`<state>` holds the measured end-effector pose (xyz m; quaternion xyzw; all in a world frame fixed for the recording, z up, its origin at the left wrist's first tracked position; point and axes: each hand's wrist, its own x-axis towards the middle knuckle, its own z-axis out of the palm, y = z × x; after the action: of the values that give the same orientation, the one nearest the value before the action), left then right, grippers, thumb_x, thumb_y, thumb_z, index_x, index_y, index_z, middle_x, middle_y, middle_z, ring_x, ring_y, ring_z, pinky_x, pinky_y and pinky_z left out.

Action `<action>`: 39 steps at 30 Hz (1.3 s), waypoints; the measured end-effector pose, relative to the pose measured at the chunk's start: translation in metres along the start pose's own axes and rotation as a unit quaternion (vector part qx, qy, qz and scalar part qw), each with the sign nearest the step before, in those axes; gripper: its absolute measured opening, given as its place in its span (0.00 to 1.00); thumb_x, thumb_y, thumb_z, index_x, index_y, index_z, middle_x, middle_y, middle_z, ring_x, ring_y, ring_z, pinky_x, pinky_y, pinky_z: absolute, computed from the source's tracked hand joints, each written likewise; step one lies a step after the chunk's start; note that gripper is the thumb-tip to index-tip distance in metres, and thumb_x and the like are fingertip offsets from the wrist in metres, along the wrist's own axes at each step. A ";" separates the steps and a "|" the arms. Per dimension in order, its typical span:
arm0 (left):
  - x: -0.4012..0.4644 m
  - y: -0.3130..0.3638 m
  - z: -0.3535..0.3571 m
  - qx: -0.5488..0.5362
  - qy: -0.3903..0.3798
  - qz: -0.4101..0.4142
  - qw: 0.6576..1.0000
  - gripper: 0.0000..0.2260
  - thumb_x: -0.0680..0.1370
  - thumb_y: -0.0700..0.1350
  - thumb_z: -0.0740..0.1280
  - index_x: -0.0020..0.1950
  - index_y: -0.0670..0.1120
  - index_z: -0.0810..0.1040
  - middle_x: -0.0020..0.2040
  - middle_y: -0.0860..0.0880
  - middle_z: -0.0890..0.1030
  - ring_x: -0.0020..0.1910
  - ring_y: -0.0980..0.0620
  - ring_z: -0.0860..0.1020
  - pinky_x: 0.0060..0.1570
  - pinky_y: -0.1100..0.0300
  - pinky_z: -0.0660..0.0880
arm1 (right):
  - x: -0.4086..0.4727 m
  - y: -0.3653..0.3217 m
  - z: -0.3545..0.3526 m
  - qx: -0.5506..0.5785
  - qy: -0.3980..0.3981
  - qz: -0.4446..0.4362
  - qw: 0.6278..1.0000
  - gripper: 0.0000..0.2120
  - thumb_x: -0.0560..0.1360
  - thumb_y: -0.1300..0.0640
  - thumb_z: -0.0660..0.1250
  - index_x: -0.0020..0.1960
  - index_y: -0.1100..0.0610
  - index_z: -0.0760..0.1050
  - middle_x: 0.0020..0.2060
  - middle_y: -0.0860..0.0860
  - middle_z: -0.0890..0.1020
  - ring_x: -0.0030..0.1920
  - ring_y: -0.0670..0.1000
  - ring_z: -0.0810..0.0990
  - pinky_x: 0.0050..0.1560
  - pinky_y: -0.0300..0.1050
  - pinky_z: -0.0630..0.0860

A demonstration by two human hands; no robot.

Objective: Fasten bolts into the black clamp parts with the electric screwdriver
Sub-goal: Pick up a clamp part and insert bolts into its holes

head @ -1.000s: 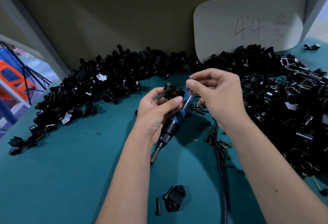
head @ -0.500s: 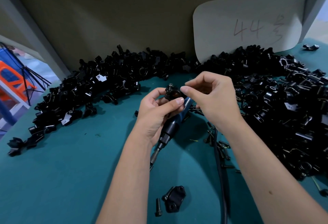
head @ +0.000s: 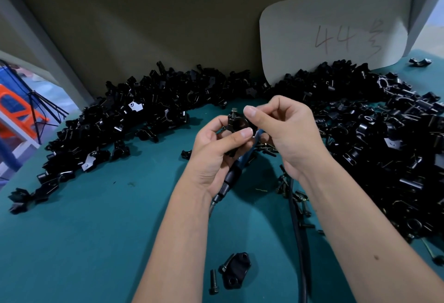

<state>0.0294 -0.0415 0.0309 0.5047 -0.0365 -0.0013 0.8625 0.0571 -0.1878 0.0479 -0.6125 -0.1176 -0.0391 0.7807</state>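
Note:
My left hand [head: 216, 153] holds a black ring-shaped clamp [head: 237, 123] between thumb and fingers above the teal table. A bolt [head: 234, 111] sticks up from the clamp's left side. The blue-and-black electric screwdriver [head: 236, 168] lies slanted under that hand, its tip toward me, partly hidden by the palm. My right hand [head: 288, 132] has its thumb and fingertips pinched at the clamp's right side; what they pinch is hidden. A flat black clamp plate [head: 236, 275] and a loose bolt [head: 213, 281] lie near the front edge.
Large heaps of black clamp parts [head: 384, 146] curve along the back and right, with another heap [head: 115, 122] on the left. Loose bolts [head: 298, 201] and the black cable [head: 300, 242] lie under my right forearm. A grey card marked 44 [head: 336, 36] leans on the back wall.
My right hand has come down and left until its fingertips reach the clamp. My left hand has kept the clamp above the screwdriver.

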 end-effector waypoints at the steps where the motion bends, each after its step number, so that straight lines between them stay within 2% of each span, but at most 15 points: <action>1: 0.000 0.000 0.000 0.001 0.001 0.001 1.000 0.09 0.71 0.34 0.75 0.49 0.44 0.81 0.40 0.46 0.83 0.38 0.53 0.83 0.43 0.64 0.80 | 0.000 0.001 0.000 -0.002 0.001 0.001 1.000 0.12 0.74 0.57 0.78 0.37 0.54 0.78 0.33 0.52 0.80 0.32 0.46 0.76 0.33 0.40 0.74; 4: 0.000 0.001 0.000 -0.018 0.006 -0.001 1.000 0.11 0.71 0.35 0.75 0.52 0.42 0.81 0.43 0.44 0.85 0.38 0.52 0.84 0.41 0.64 0.81 | -0.002 0.001 0.000 0.009 -0.049 0.023 0.998 0.06 0.80 0.53 0.72 0.46 0.53 0.84 0.43 0.51 0.85 0.42 0.49 0.81 0.41 0.46 0.78; 6: 0.000 0.001 0.000 -0.029 0.003 -0.002 1.000 0.11 0.72 0.34 0.75 0.53 0.42 0.81 0.42 0.45 0.84 0.37 0.52 0.84 0.40 0.64 0.81 | -0.003 0.000 0.001 0.008 -0.062 0.023 0.998 0.07 0.82 0.57 0.69 0.50 0.55 0.86 0.47 0.53 0.87 0.47 0.52 0.83 0.43 0.48 0.78; 9: -0.001 0.000 0.000 -0.009 0.001 0.002 1.000 0.10 0.72 0.34 0.74 0.50 0.42 0.80 0.40 0.47 0.84 0.38 0.53 0.85 0.41 0.64 0.81 | -0.003 -0.001 0.004 0.005 -0.031 0.016 0.999 0.06 0.78 0.60 0.74 0.42 0.54 0.85 0.38 0.51 0.85 0.40 0.48 0.82 0.37 0.42 0.77; 12: -0.001 0.000 0.000 0.010 0.005 0.000 1.000 0.09 0.71 0.34 0.75 0.49 0.44 0.82 0.40 0.47 0.83 0.39 0.53 0.84 0.42 0.64 0.81 | -0.001 0.002 0.001 0.013 -0.011 0.025 1.000 0.10 0.73 0.55 0.78 0.35 0.52 0.82 0.33 0.49 0.84 0.34 0.45 0.81 0.33 0.38 0.76; 15: 0.000 0.001 0.000 -0.009 0.013 -0.005 1.000 0.10 0.70 0.35 0.76 0.50 0.42 0.82 0.44 0.43 0.85 0.39 0.53 0.83 0.42 0.64 0.81 | -0.002 0.001 -0.003 0.024 -0.058 0.050 0.997 0.10 0.74 0.45 0.73 0.43 0.51 0.86 0.41 0.51 0.86 0.40 0.48 0.82 0.41 0.44 0.79; 18: 0.000 0.001 0.000 -0.028 0.016 -0.006 0.999 0.12 0.70 0.35 0.76 0.52 0.41 0.81 0.43 0.43 0.84 0.38 0.52 0.83 0.41 0.64 0.81 | -0.002 -0.001 -0.003 0.026 -0.085 0.048 0.995 0.08 0.80 0.52 0.70 0.49 0.50 0.88 0.48 0.50 0.88 0.44 0.48 0.83 0.45 0.46 0.80; 21: -0.001 0.000 -0.001 -0.009 0.012 -0.002 1.000 0.11 0.70 0.34 0.76 0.50 0.43 0.82 0.41 0.45 0.83 0.39 0.52 0.83 0.43 0.63 0.81 | -0.002 0.000 0.001 0.014 -0.035 0.042 0.998 0.07 0.77 0.57 0.75 0.40 0.51 0.86 0.38 0.49 0.86 0.38 0.46 0.82 0.38 0.41 0.78; 23: -0.001 -0.001 -0.001 0.009 0.005 0.000 1.000 0.10 0.70 0.34 0.76 0.49 0.43 0.82 0.40 0.46 0.84 0.39 0.53 0.83 0.43 0.63 0.81 | -0.002 0.000 0.001 0.010 -0.014 0.040 0.999 0.10 0.71 0.53 0.79 0.34 0.51 0.81 0.33 0.49 0.82 0.36 0.48 0.80 0.36 0.41 0.77; 25: -0.001 0.000 -0.001 0.012 0.003 -0.001 1.000 0.11 0.70 0.34 0.76 0.50 0.43 0.82 0.42 0.45 0.84 0.39 0.52 0.83 0.43 0.63 0.81 | -0.002 -0.001 0.000 0.014 -0.031 0.049 0.998 0.13 0.70 0.47 0.78 0.36 0.52 0.78 0.36 0.55 0.80 0.41 0.55 0.78 0.41 0.48 0.76; 28: -0.001 0.001 -0.001 -0.022 0.016 -0.003 1.000 0.14 0.70 0.35 0.75 0.55 0.40 0.80 0.46 0.41 0.85 0.38 0.52 0.83 0.43 0.63 0.82 | -0.002 -0.002 -0.003 0.034 -0.095 0.058 0.993 0.13 0.82 0.47 0.68 0.49 0.57 0.82 0.49 0.68 0.80 0.48 0.61 0.78 0.50 0.59 0.73; 30: -0.001 0.001 -0.001 -0.034 0.019 0.000 0.999 0.14 0.71 0.35 0.75 0.55 0.41 0.80 0.43 0.43 0.84 0.37 0.53 0.83 0.41 0.64 0.81 | -0.003 -0.001 -0.001 0.030 -0.094 0.058 0.993 0.12 0.85 0.53 0.63 0.52 0.57 0.84 0.50 0.61 0.85 0.47 0.58 0.80 0.50 0.56 0.76; 33: -0.002 0.000 -0.002 -0.022 0.017 0.003 1.000 0.12 0.71 0.35 0.75 0.53 0.42 0.80 0.40 0.46 0.83 0.37 0.53 0.83 0.42 0.65 0.81 | -0.004 -0.001 0.002 0.028 -0.056 0.050 0.997 0.08 0.82 0.57 0.68 0.48 0.56 0.86 0.44 0.53 0.87 0.43 0.53 0.81 0.44 0.48 0.77; 36: -0.002 -0.001 -0.002 -0.011 0.010 0.002 1.000 0.11 0.71 0.34 0.75 0.50 0.43 0.81 0.40 0.46 0.83 0.38 0.53 0.83 0.43 0.63 0.81 | -0.003 -0.002 0.004 0.030 -0.017 0.032 0.999 0.07 0.76 0.58 0.75 0.39 0.57 0.83 0.36 0.52 0.84 0.35 0.47 0.80 0.35 0.39 0.75; 39: -0.002 -0.001 -0.001 0.001 0.011 0.008 1.000 0.10 0.71 0.34 0.75 0.49 0.44 0.81 0.40 0.47 0.83 0.39 0.53 0.83 0.44 0.63 0.81 | -0.002 0.001 0.007 0.028 0.029 0.024 0.999 0.11 0.73 0.58 0.78 0.36 0.57 0.79 0.34 0.54 0.81 0.33 0.48 0.77 0.32 0.38 0.74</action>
<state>0.0272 -0.0409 0.0299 0.5053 -0.0314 0.0108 0.8623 0.0540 -0.1808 0.0482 -0.5914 -0.0814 -0.0349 0.8015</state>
